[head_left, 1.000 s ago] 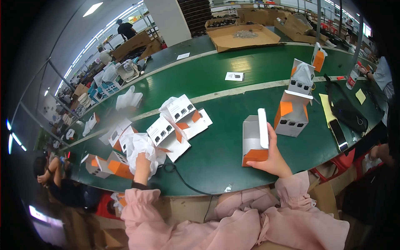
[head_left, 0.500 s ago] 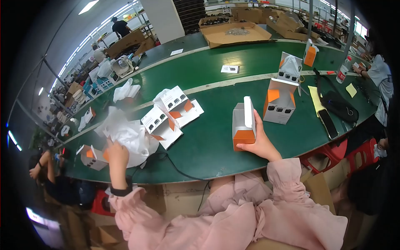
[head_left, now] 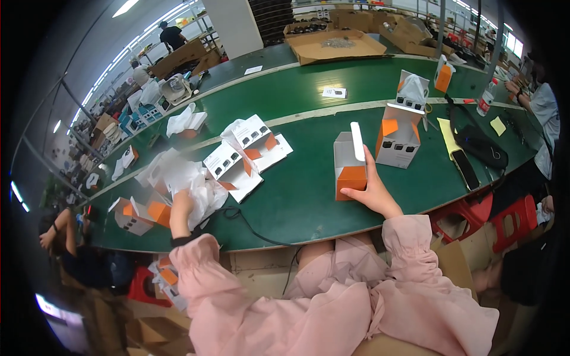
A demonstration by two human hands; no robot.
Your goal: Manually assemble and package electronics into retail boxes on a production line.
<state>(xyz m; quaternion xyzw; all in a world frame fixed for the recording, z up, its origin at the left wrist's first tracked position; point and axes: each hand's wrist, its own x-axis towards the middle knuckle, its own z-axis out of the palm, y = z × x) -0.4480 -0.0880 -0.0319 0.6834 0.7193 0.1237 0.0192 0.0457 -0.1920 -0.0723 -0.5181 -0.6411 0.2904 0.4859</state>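
Risk, as judged: thin plastic could be snagging on the open carton flaps and dragging neighbours along, since the white plastic bag (head_left: 205, 196) is lying right between the orange-flapped box (head_left: 132, 221) and the white printed cartons (head_left: 237, 166). The black cable (head_left: 252, 232) is lying just beside the bag, so it could be getting caught too. Too hard a squeeze could be buckling the held box's thin card walls.

Right hand (head_left: 377, 193): holding the open white-and-orange box (head_left: 351, 178), thumb pressing low on the orange panel, fingers wrapping the far right side by the raised flap. So the box is sitting on the hand's left, touching it, over the green desk (head_left: 291, 207). Left hand (head_left: 181, 207): touching the bag's near-left part; fingertips are partly hiding, so can't tell whether it's gripping.
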